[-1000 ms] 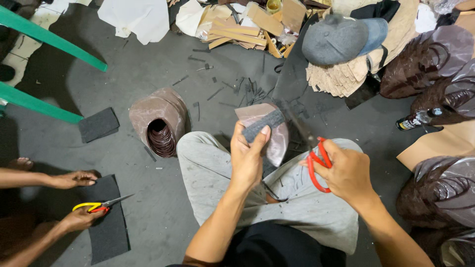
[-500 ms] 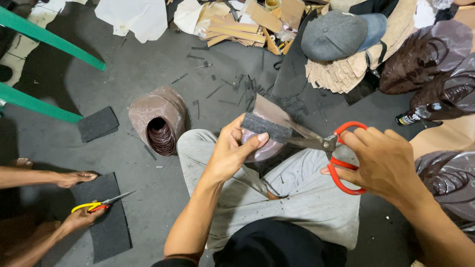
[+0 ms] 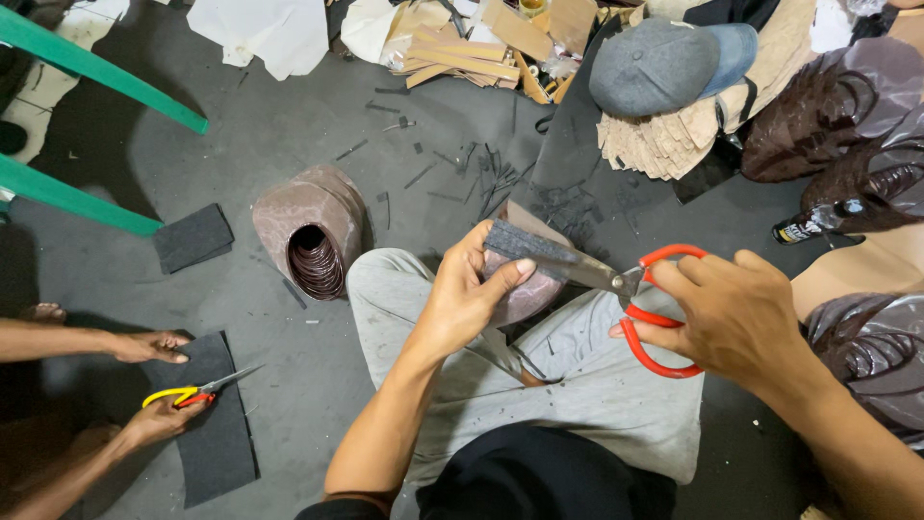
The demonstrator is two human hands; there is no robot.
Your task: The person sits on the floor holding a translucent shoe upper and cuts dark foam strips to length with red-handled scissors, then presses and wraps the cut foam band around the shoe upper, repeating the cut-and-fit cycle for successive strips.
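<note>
My left hand (image 3: 469, 297) grips a stack of brownish leather pieces topped by dark grey foam (image 3: 525, 252), held above my knee. My right hand (image 3: 733, 320) holds red-handled scissors (image 3: 643, 291), its fingers through the loops. The blades point left and meet the edge of the foam piece. I sit on the grey floor in light grey trousers (image 3: 577, 376).
A roll of stacked brown cutouts (image 3: 313, 231) lies on the floor to the left. Another person's hands at the lower left hold yellow-handled scissors (image 3: 188, 393) over a dark foam sheet (image 3: 217, 433). A grey cap (image 3: 664, 63), cardboard scraps, dark plastic bags (image 3: 847, 106) and green chair legs (image 3: 106, 72) surround me.
My right hand with the scissors has swung out to the right and turned the blades to the foam edge. My left hand has lowered and tilted the stack.
</note>
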